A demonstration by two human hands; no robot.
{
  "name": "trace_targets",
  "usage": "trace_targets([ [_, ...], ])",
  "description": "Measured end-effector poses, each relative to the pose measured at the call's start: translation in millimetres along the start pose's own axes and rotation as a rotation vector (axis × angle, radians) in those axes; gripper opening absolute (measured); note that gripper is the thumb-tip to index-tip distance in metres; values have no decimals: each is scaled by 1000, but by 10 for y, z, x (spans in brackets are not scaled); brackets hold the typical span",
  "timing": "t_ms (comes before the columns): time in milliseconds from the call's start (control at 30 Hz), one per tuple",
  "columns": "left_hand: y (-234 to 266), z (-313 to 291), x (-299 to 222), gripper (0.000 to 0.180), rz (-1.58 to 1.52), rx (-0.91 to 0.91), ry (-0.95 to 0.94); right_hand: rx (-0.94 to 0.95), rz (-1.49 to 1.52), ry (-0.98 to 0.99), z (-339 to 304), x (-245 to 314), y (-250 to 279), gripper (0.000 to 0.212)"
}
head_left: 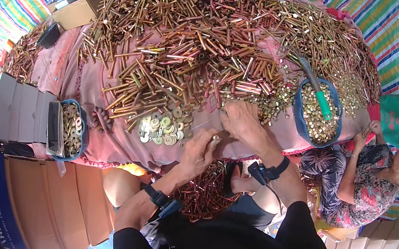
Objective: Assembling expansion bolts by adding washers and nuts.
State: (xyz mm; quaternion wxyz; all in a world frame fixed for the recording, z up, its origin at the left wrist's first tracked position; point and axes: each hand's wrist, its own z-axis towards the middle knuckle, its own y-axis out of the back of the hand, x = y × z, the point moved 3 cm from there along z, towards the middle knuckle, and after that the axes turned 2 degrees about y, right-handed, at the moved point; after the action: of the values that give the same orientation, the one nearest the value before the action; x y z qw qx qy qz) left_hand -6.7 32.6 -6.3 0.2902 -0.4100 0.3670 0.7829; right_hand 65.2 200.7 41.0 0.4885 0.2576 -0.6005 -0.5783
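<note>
My left hand (198, 151) is closed around a brass-coloured bolt (215, 138), whose round end shows at the fingertips near the table's front edge. Just beyond that hand lies a pile of flat metal washers (163, 129). My right hand (241, 119) rests at the near edge of a spread of small brass-coloured nuts (270, 105). Its fingers are bent down and pressed together; whatever they hold is hidden. Behind both hands rises a large heap of long brass and pinkish bolts (183, 49) on the pink cloth (126, 135).
At right, a blue basket (298, 119) holds nuts and a green-handled tool (323, 103). Another blue basket (85, 125) with washers stands left. Cardboard boxes (42, 210) line the left side. More bolts (202, 196) lie below my hands. A person (373, 181) sits at right.
</note>
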Motion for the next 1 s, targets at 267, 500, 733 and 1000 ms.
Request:
trace_targets([
  [267,22,18,-20,20,-14,-80,16,-28,823,-232,-80,-72,206,20],
  [500,6,52,-30,21,-23,-107,12,60,1101,-184,-193,60,315,19],
  [733,33,58,-60,11,-32,-85,46,20,928,145,-220,284,376,19],
  [1000,21,69,-75,9,-71,-120,12,-82,965,148,-249,299,384,19],
])
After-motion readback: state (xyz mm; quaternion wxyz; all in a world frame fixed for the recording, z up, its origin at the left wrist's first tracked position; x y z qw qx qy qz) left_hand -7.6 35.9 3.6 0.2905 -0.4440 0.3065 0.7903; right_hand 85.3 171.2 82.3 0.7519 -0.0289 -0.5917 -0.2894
